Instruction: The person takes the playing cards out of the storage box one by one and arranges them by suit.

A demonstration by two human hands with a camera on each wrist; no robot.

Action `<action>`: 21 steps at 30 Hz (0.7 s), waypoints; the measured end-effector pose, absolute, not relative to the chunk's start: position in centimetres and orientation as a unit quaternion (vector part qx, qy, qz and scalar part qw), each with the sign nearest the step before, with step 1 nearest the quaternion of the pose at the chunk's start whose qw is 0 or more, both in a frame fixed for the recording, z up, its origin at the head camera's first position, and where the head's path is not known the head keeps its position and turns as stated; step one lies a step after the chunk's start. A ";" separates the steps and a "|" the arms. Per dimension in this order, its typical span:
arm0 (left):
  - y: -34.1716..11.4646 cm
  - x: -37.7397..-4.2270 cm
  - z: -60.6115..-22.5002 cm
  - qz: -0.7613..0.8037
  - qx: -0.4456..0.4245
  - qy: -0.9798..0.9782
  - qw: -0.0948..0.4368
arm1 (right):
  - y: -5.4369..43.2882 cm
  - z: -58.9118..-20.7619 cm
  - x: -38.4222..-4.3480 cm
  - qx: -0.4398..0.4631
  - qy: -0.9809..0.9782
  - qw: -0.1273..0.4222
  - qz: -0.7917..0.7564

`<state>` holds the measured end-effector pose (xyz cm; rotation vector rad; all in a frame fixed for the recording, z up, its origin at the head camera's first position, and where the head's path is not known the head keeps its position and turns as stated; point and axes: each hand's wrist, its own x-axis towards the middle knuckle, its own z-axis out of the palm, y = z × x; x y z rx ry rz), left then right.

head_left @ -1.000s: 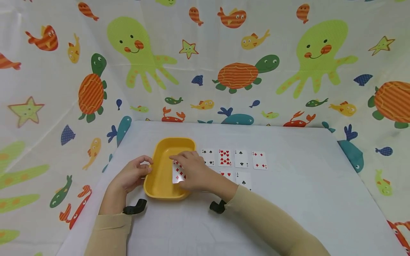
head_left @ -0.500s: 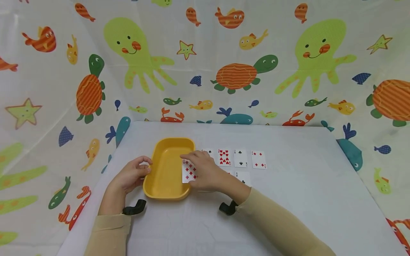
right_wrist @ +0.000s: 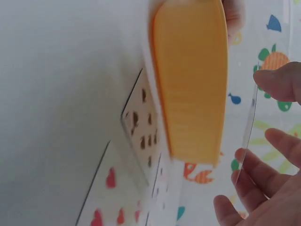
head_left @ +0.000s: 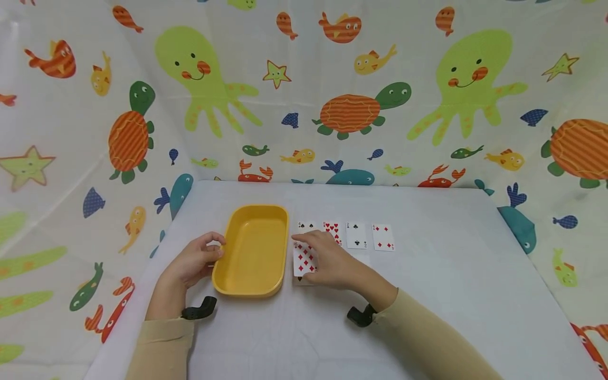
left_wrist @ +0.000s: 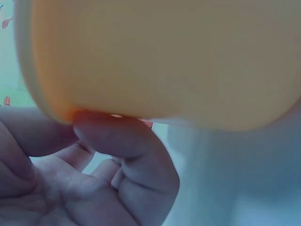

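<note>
My left hand (head_left: 192, 258) holds the left rim of a yellow plastic tray (head_left: 249, 253). In the left wrist view, the thumb (left_wrist: 122, 134) and a finger pinch the tray's edge. Just right of the tray, my right hand (head_left: 334, 264) grips a red diamonds playing card (head_left: 303, 259) between thumb and fingers. The right wrist view shows that card (right_wrist: 249, 127) nearly edge-on, raised off the table. Below it lies a spade-suit card (head_left: 302, 281), mostly covered. The hand hides most of the lower card row.
Behind the right hand runs a row of face-up cards: a spades card (head_left: 306, 226), a hearts card (head_left: 331, 228), a two of clubs (head_left: 356, 236) and a four of diamonds (head_left: 382, 237). A sea-animal curtain (head_left: 304, 137) stands behind the white table (head_left: 451, 274).
My right hand has carried the diamonds card rightward, from above the tray to above the spade card beside it. The left hand and tray have stayed put.
</note>
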<state>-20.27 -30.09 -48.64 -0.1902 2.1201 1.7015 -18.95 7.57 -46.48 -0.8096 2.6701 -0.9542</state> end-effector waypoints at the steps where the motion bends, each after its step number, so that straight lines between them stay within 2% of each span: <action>1: -30.0 -20.2 -48.7 0.610 -0.068 0.762 0.207 | 8.1 -46.6 -18.8 -0.270 0.902 0.096 -0.322; 21: -29.5 -19.3 -48.5 0.602 -0.084 0.770 0.193 | 16.4 -49.0 -16.8 -0.211 0.914 0.089 -0.334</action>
